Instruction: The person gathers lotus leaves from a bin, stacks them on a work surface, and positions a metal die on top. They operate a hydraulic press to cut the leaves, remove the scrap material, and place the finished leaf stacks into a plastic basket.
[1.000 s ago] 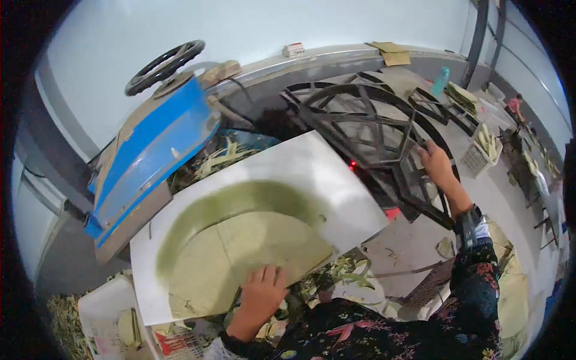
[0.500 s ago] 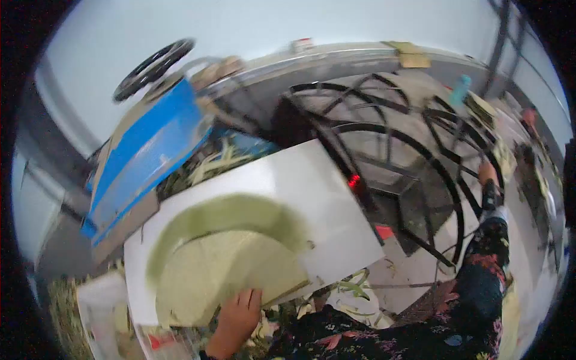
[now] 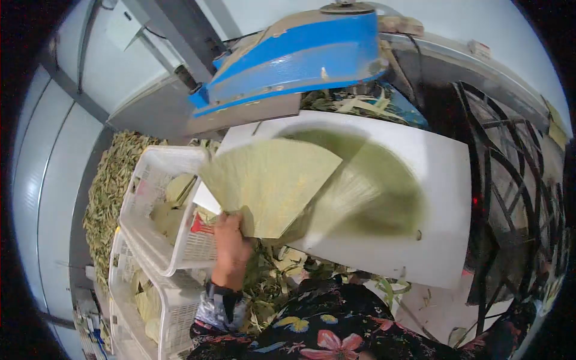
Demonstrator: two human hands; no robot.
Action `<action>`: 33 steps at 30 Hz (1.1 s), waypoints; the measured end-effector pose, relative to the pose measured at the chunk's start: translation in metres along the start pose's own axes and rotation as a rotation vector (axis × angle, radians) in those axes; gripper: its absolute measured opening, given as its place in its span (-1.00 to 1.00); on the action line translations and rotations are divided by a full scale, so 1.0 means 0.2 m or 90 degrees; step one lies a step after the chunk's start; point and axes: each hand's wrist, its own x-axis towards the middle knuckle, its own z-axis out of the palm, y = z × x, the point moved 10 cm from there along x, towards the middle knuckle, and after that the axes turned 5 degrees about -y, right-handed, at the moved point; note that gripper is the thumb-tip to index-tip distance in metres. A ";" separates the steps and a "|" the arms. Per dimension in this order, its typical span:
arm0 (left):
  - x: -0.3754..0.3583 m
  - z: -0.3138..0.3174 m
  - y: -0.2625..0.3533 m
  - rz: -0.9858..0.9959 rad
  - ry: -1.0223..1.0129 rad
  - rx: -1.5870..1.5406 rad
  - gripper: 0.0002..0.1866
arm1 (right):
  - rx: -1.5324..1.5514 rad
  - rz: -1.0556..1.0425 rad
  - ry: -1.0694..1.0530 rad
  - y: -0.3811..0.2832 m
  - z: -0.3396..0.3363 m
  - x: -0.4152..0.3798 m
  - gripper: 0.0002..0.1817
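Observation:
A pale green, fan-shaped leaf [image 3: 270, 180] with fine ribs spreads upward from my left hand [image 3: 231, 243]. My fingers are closed on its narrow lower end. The leaf is tilted over the left part of a white board [image 3: 441, 252], which bears a large green stain. Just left of my hand stands a white plastic basket [image 3: 135, 204] with pale leaf pieces inside. Only the dark floral sleeve [image 3: 510, 330] of my right arm shows at the lower right edge; my right hand is out of sight.
A blue machine [image 3: 294, 54] stands behind the board. Another white basket [image 3: 174, 324] sits nearer to me. Leaf scraps [image 3: 264, 270] lie below the board, and a heap of dry scraps [image 3: 114, 186] is at the left. Black metal frames [image 3: 510, 162] stand at the right.
The view has swung left. My left hand has lifted the fan-shaped leaf off the stained board and carried it left towards the basket. My right hand, earlier by the black frames, has left the view.

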 end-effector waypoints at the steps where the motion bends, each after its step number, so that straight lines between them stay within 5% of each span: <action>1: -0.05 0.13 -0.10 0.048 -0.041 0.109 -0.72 | 0.014 -0.001 0.019 -0.04 -0.05 0.03 -0.63; 3: -0.09 0.26 -0.22 0.082 -0.079 0.219 -0.69 | 0.048 -0.031 0.075 -0.20 -0.19 0.11 -0.62; 6: -0.12 0.30 -0.26 -0.062 -0.103 -0.247 -0.63 | 0.251 -0.232 0.304 -0.80 -0.49 0.22 -0.61; 7: -0.14 0.25 -0.26 -0.219 -0.069 -0.469 -0.60 | 0.362 -0.327 0.381 -1.07 -0.65 0.16 -0.60; 8: -0.20 0.26 -0.28 -0.373 -0.025 -0.691 -0.57 | 0.538 -0.410 0.361 -1.41 -1.07 -0.27 -0.59; 9: -0.23 0.24 -0.33 -0.282 0.066 -0.580 -0.54 | 0.711 -0.497 0.332 -1.76 -1.56 -0.76 -0.56; 12: -0.38 0.35 -0.35 -0.422 0.018 -0.814 -0.49 | 0.787 -0.810 0.066 -2.56 -2.18 -1.84 -0.48; 14: -0.41 0.41 -0.32 -0.450 -0.010 -0.887 -0.46 | 0.794 -1.070 0.062 -2.91 -2.37 -2.38 -0.39; 19: -0.38 0.59 -0.21 -0.410 -0.191 -1.095 -0.36 | 0.556 -1.058 -0.069 -3.93 -2.32 -2.73 -0.34; 22: -0.37 0.60 -0.19 -0.412 -0.213 -1.159 -0.34 | 0.416 -1.058 -0.211 -4.00 -2.32 -2.89 -0.33; 25: -0.41 0.59 -0.30 -0.467 -0.187 -1.227 -0.34 | 0.349 -1.058 -0.073 -3.77 -2.35 -3.16 -0.37; 27: -0.42 0.59 -0.36 -0.371 -0.116 -1.368 -0.35 | 0.382 -1.046 -0.017 -3.75 -2.22 -3.22 -0.39; 31: -0.58 0.60 -0.68 -0.311 -0.060 -1.199 -0.39 | 0.456 -1.059 -0.014 -3.57 -2.13 -3.37 -0.46; 33: -0.70 0.34 -0.87 -0.324 -0.028 -1.145 -0.39 | 0.497 -1.126 -0.067 -3.50 -2.15 -3.52 -0.49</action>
